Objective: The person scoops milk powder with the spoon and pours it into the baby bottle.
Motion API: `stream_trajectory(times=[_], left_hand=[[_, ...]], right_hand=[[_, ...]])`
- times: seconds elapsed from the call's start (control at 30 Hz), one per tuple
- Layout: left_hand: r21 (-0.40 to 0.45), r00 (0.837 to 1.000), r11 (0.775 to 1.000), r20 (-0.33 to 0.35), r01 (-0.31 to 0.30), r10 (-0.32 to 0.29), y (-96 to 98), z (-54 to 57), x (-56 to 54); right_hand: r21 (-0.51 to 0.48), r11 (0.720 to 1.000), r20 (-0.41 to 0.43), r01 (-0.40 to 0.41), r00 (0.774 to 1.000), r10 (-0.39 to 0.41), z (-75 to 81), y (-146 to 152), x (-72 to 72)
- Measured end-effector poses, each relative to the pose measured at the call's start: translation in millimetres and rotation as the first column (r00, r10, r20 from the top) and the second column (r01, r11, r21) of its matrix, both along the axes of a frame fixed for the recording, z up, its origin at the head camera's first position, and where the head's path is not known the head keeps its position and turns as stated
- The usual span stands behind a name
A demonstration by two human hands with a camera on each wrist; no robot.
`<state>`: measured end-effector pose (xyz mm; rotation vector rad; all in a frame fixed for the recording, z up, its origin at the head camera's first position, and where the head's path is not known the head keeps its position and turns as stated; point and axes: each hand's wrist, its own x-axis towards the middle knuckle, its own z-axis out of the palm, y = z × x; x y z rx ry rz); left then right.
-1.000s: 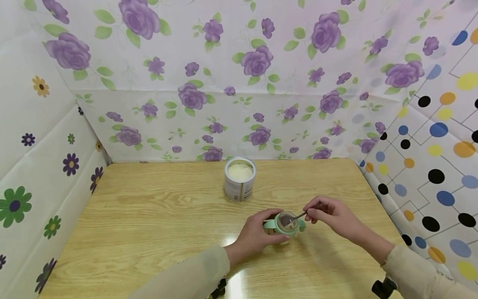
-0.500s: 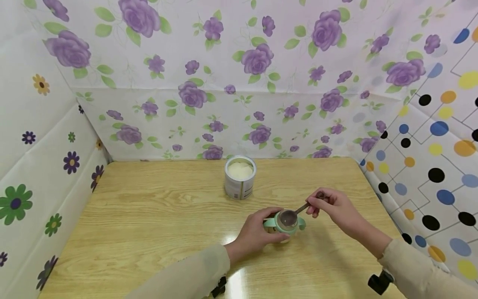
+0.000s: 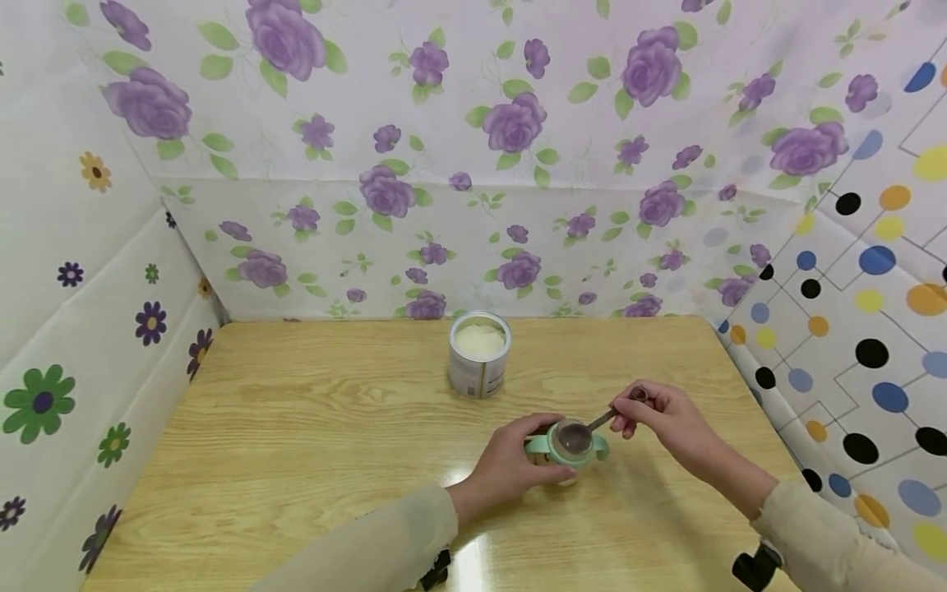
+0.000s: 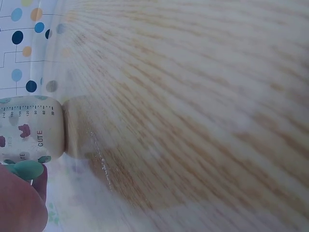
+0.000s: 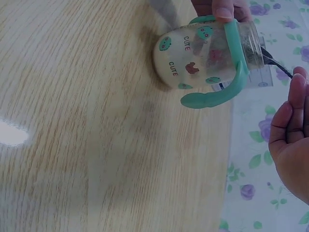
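Note:
A clear baby bottle (image 5: 193, 58) with mint-green side handles, printed figures and the word CUTE stands upright on the table, its top uncovered. My left hand (image 3: 510, 460) grips it round the left side and handle. Pale contents show through its wall in the right wrist view. My right hand (image 3: 662, 419) pinches the handle of a dark spoon (image 3: 602, 419) between thumb and fingers. The spoon's bowl sits at the bottle's mouth, partly inside it. Only part of the left hand (image 4: 21, 203) appears in the left wrist view, beside the bottle's scale marks.
Behind the bottle stands an open tin (image 3: 478, 378) of pale powder. Both are on a wood-grain table (image 3: 318, 411). A flowered cloth wall (image 3: 444, 222) rises at the back, with patterned sheets on both sides.
The spoon's bowl has turned from a steep tilt inside the bottle's mouth to a flatter pose at the opening. My right hand rose, then lowered slightly. The left hand holds still.

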<state>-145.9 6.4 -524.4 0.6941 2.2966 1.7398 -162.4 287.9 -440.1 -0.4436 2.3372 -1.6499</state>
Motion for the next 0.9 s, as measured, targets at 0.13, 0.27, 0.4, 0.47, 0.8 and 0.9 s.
stream_trajectory(times=[0.13,0.27,0.4,0.47,0.8,0.9], left_hand=[[-0.009,1.0,1.0,0.008,0.012,-0.012,-1.3,0.3,-0.6],[-0.031,1.0,0.999,-0.001,0.024,-0.024,-9.9,7.9,-2.4],[-0.073,0.999,0.997,-0.051,0.016,-0.02,-27.2,23.0,-5.6],[-0.098,0.997,0.995,-0.078,0.0,-0.008,-38.2,32.7,-7.4],[-0.155,0.952,0.972,-0.277,-0.177,0.129,-92.1,66.3,-25.2],[-0.133,0.925,0.96,-0.328,-0.246,0.192,-102.5,69.0,-34.3]], right_hand=[[0.0,1.0,0.0,-0.001,1.0,0.001,1.6,0,-0.4],[0.009,1.0,-0.011,0.0,1.0,0.0,5.2,1,-1.2],[0.014,1.0,-0.019,0.013,1.0,-0.012,11.2,1,-1.9],[0.001,1.0,-0.013,0.021,1.0,-0.021,14.1,1,-2.6],[-0.302,0.953,0.104,0.006,0.994,0.027,25.7,-8,-17.7],[-0.334,0.942,0.137,0.018,0.99,0.03,29.0,-14,-26.3]])
